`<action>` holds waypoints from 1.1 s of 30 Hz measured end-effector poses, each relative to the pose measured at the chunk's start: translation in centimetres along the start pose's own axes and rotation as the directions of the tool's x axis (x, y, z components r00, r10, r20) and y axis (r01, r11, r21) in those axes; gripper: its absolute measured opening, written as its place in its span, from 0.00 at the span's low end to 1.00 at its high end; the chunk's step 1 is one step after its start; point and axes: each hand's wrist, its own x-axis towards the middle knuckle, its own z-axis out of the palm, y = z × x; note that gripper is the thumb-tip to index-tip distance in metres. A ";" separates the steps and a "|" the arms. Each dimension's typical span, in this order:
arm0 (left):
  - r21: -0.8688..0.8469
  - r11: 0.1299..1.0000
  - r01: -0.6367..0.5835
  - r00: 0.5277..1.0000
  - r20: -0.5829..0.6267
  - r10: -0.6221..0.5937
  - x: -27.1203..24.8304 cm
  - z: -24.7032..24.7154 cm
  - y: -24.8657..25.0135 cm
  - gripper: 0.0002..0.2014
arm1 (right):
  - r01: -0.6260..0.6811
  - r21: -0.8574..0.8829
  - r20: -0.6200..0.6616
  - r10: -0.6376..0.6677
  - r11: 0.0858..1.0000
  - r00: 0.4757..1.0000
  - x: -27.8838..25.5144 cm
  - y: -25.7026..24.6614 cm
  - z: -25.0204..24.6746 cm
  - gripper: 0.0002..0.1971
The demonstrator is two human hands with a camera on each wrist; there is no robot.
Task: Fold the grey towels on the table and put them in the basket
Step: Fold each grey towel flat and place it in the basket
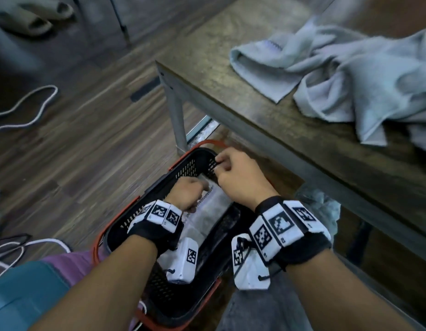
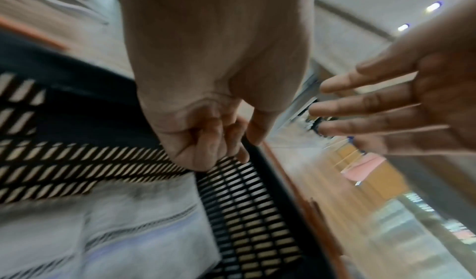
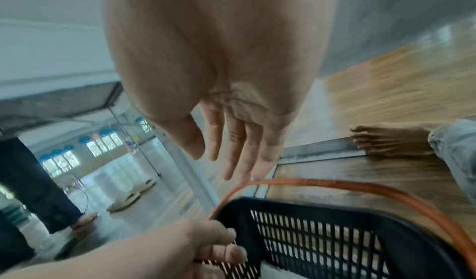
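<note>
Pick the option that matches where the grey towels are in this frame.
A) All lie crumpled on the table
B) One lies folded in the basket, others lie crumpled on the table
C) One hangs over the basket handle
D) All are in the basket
B: a folded towel lies inside the basket on the floor, while crumpled towels lie on the table.

Left hand (image 1: 186, 195) curled in a fist, right hand (image 1: 240, 177) fingers straight, spread
</note>
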 end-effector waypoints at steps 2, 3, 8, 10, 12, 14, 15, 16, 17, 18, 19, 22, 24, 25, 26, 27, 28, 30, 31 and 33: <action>0.017 0.994 -0.106 0.994 -0.001 0.106 -2.2 0.4 2.4 0.14 | 0.070 0.050 -0.089 -0.066 0.996 0.994 -2.6 -0.7 -2.2 0.08; 0.015 0.987 -0.163 0.987 0.008 0.163 -3.4 0.7 3.8 0.14 | 0.109 0.072 -0.139 -0.099 0.991 0.985 -4.1 -0.9 -3.3 0.08; -0.025 0.899 -0.437 0.895 0.093 0.437 -9.3 3.6 12.0 0.11 | 0.221 0.071 -0.386 -0.178 0.973 0.905 -11.0 0.0 -9.9 0.09; -0.026 0.852 -0.522 0.843 0.139 0.520 -11.6 6.0 15.1 0.09 | 0.230 0.042 -0.436 -0.190 0.972 0.880 -13.3 1.1 -13.0 0.07; 0.007 0.781 -0.625 0.768 0.188 0.613 -13.8 9.1 17.7 0.10 | 0.222 0.014 -0.466 -0.191 0.975 0.864 -15.4 2.6 -16.2 0.06; 0.080 0.687 -0.722 0.682 0.251 0.687 -15.6 12.6 19.6 0.13 | 0.195 0.008 -0.484 -0.167 0.981 0.859 -17.0 4.6 -19.2 0.05; 0.123 0.641 -0.758 0.645 0.291 0.707 -16.2 14.4 20.3 0.13 | 0.177 0.016 -0.499 -0.146 0.984 0.854 -17.7 5.7 -20.6 0.05; 0.168 0.596 -0.785 0.614 0.331 0.716 -16.5 16.4 20.9 0.13 | 0.159 0.036 -0.521 -0.117 0.987 0.845 -18.2 7.0 -22.0 0.05; 0.209 0.555 -0.805 0.591 0.365 0.719 -16.6 18.4 21.4 0.13 | 0.140 0.068 -0.545 -0.081 0.988 0.834 -18.7 8.4 -23.3 0.05; 0.243 0.523 -0.817 0.576 0.390 0.718 -16.5 20.5 21.8 0.12 | 0.118 0.097 -0.563 -0.043 0.988 0.826 -19.1 9.8 -24.5 0.05; 0.268 0.489 -0.830 0.557 0.410 0.722 -16.3 22.4 22.3 0.11 | 0.097 0.113 -0.573 -0.015 0.989 0.819 -19.4 11.2 -25.7 0.05; 0.394 0.354 -0.848 0.518 0.476 0.710 -15.2 27.6 23.1 0.04 | 0.043 0.137 -0.584 0.045 0.990 0.810 -20.2 15.2 -28.2 0.04; 0.498 0.255 -0.829 0.517 0.507 0.690 -14.0 29.9 23.4 0.08 | 0.020 0.148 -0.596 0.073 0.989 0.800 -20.6 17.4 -29.4 0.05; 0.546 0.191 -0.816 0.509 0.522 0.684 -13.5 30.6 23.4 0.07 | 0.016 0.150 -0.604 0.079 0.989 0.793 -20.7 18.4 -29.8 0.05; 0.601 0.118 -0.790 0.508 0.534 0.676 -13.1 31.0 23.5 0.08 | 0.017 0.150 -0.612 0.079 0.989 0.787 -20.8 19.3 -30.1 0.04; 0.659 0.055 -0.750 0.515 0.531 0.673 -12.7 31.5 23.7 0.08 | 0.020 0.148 -0.615 0.076 0.989 0.784 -20.9 20.2 -30.2 0.04; 0.698 0.026 -0.715 0.523 0.511 0.682 -12.6 31.8 24.0 0.08 | 0.021 0.145 -0.615 0.074 0.989 0.785 -21.1 21.1 -30.2 0.04; 0.684 0.014 -0.729 0.464 0.480 0.744 -13.3 32.4 24.9 0.13 | 0.014 0.145 -0.607 0.078 0.989 0.791 -21.1 22.3 -30.1 0.06; 0.627 0.007 -0.779 0.391 0.477 0.787 -14.0 32.7 25.3 0.14 | 0.009 0.150 -0.606 0.085 0.989 0.791 -21.0 22.5 -30.1 0.10; 0.414 -0.023 -0.910 0.199 0.486 0.851 -16.7 33.4 25.8 0.08 | 0.040 0.168 -0.633 0.076 0.985 0.771 -20.7 22.2 -30.4 0.19</action>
